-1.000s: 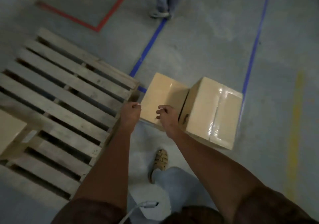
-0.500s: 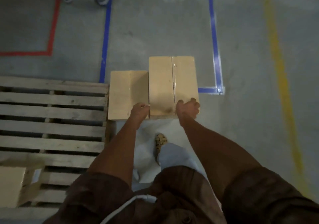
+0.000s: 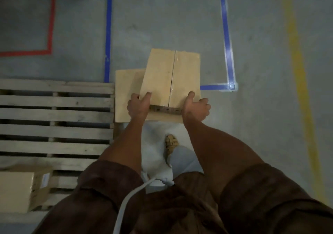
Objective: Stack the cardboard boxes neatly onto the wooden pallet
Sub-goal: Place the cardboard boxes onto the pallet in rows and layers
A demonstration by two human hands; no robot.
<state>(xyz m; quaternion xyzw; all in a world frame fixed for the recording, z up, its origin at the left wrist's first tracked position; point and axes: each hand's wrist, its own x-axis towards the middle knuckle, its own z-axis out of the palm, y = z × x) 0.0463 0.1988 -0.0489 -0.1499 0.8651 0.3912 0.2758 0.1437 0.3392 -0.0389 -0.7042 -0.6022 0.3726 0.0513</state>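
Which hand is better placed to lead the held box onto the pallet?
Left. Both hands grip the taped box, but the left hand is on the side facing the pallet; the right hand trails.

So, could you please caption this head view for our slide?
Both hands, left and right, grip a taped cardboard box beside the wooden pallet.

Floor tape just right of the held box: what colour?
Blue; the floor tape shows best in the head view, cornering beside the held box.
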